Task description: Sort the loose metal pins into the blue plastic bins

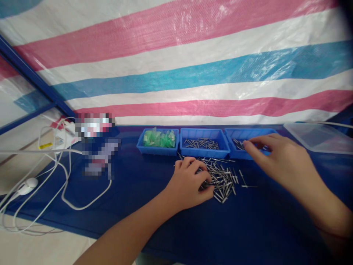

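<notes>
Curling over the pin pile (pixel 224 180), left hand (pixel 189 184) hides its grip; right hand (pixel 278 156) hovers released above rightmost bin (pixel 234 152).

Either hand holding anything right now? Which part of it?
Cannot tell. Left hand curls over the loose pin pile, fingertips among the pins; right hand reaches its fingertips into the right blue bin. No clear grip on any pin shows.

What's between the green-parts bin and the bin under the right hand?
A blue bin of metal pins, seen in the head view.
</notes>
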`<state>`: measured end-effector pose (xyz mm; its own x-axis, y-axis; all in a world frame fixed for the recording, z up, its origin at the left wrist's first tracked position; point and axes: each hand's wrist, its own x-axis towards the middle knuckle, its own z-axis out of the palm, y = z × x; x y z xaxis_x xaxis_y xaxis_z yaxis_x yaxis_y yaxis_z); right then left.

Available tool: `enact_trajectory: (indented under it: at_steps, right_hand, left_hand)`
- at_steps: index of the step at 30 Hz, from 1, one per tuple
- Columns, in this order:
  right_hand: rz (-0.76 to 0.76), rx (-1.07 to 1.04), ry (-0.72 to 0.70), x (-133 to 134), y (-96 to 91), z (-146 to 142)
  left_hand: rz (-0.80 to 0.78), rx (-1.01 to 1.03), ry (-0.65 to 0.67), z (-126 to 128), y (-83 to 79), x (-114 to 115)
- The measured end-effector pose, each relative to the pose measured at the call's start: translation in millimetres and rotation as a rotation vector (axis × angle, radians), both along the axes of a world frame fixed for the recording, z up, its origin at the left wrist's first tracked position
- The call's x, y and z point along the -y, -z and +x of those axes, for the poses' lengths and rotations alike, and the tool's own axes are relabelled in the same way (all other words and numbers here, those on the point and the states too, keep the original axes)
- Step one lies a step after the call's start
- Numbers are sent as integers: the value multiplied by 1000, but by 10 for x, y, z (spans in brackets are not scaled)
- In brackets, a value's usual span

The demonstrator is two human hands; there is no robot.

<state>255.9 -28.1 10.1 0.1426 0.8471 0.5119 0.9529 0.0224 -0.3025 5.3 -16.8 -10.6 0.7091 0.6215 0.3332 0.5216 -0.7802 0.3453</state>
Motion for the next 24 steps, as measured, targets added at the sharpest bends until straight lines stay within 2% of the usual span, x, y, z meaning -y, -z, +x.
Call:
enact_trajectory:
  at_steps: [5, 9, 17, 24]
  right_hand:
    - [21, 9, -200, 45, 43, -268]
    - [-15, 1, -291, 74, 72, -353]
    - [-89, -74, -377, 101, 89, -436]
    - [-113, -74, -386, 112, 100, -477]
  left_hand:
    - [41, -86, 40, 12, 33, 10]
    - [48, -111, 27, 36, 49, 17]
    - [70, -121, 3, 57, 64, 32]
    - [131, -88, 16, 72, 140, 23]
